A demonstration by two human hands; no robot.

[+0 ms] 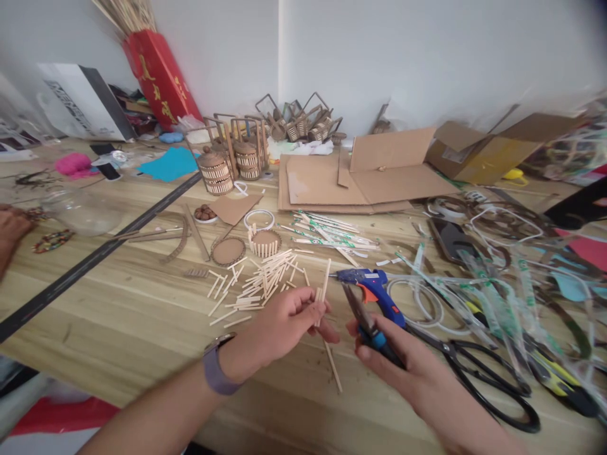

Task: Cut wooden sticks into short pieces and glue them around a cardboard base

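Between the thumb and fingers of my left hand [303,316] several thin wooden sticks [326,278] are pinched, one longer than the rest. My right hand [403,354] grips a pair of pliers or cutters [363,316] with a dark and blue handle, its jaws pointing up and left, apart from the sticks. Just beyond them lies a blue glue gun [374,287] with an orange trigger. Short cut sticks [268,281] form a loose pile left of my left hand. Behind the pile stands a small round cardboard base [264,242] edged with upright sticks, beside a flat cardboard disc [228,251].
Large black scissors [474,373] lie right of my right hand, near plastic wrappers [493,297] and white tubing coils [417,300]. Cardboard sheets [322,180] and small lidded stick baskets [215,170] stand farther back. Another person's hand [14,230] rests at the left edge.
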